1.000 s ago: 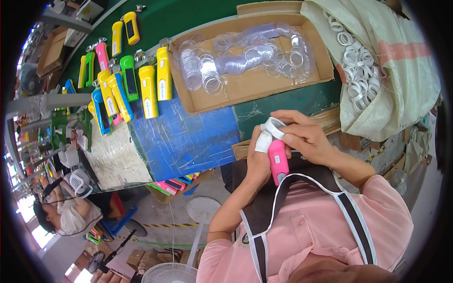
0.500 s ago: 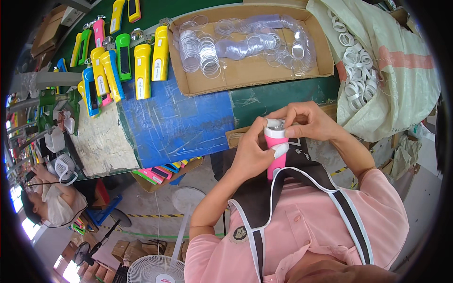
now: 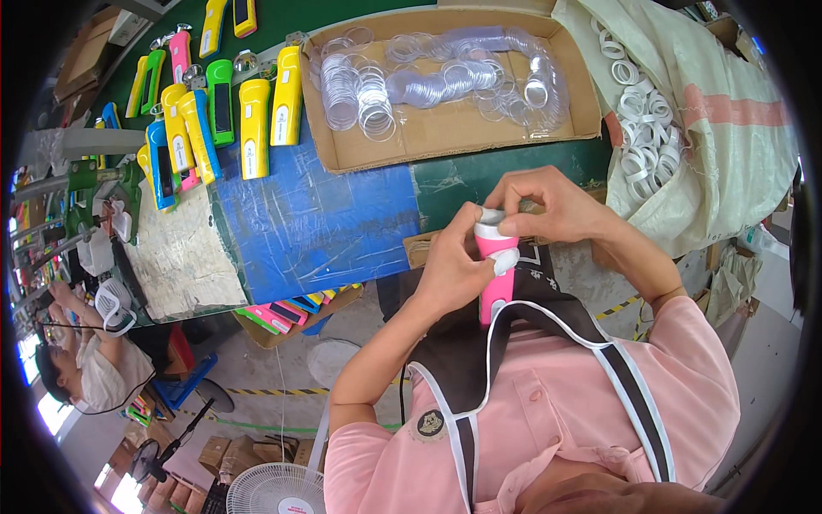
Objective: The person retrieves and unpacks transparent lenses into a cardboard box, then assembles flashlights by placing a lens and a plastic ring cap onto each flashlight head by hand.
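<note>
Left hand (image 3: pixel 451 272) gripping pink torch (image 3: pixel 494 278) body, right hand (image 3: pixel 548 201) pinching its white cap, above blue mat (image 3: pixel 317 223), box of clear discs (image 3: pixel 445 81) behind

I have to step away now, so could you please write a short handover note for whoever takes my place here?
Left hand: grips the pink flashlight body upright at the bench edge.
Right hand: fingers pinch its white head end from above.
Clear discs lie in the cardboard box; white rings fill the open sack on the right.
Done: coloured flashlights lie in rows on the bench, upper left.
Left: the head fitting appears unfinished.
</note>
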The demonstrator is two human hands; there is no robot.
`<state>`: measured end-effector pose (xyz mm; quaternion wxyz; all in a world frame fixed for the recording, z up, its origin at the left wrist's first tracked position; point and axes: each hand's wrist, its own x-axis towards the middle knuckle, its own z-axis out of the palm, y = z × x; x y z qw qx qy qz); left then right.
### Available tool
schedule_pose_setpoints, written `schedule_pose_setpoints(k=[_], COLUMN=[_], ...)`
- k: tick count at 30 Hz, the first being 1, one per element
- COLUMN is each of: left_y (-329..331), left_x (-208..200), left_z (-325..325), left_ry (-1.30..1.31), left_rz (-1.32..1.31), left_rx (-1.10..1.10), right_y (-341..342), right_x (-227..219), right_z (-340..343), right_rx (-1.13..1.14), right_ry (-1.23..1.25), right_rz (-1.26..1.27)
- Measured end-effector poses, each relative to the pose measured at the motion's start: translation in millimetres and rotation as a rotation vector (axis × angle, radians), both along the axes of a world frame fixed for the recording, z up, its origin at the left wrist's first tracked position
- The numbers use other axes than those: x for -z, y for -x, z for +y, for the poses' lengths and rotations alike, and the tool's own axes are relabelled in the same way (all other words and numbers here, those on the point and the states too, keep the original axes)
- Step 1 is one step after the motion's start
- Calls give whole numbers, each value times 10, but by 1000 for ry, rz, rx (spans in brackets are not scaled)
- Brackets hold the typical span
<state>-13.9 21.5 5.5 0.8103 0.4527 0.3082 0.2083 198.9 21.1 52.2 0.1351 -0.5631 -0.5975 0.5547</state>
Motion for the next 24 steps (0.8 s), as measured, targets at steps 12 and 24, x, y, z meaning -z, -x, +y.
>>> schedule_pose_setpoints(k=[12, 24], left_y=[-9, 42], left_x=[24, 2], left_z=[-48, -8], left_ry=[-55, -121], left_rz=[-42, 120], left_rx=[-72, 42], right_y=[39, 159], right_x=[37, 22], right_z=[-35, -34], right_rx=[156, 173], right_ry=[177, 83], right_rz=[421, 180])
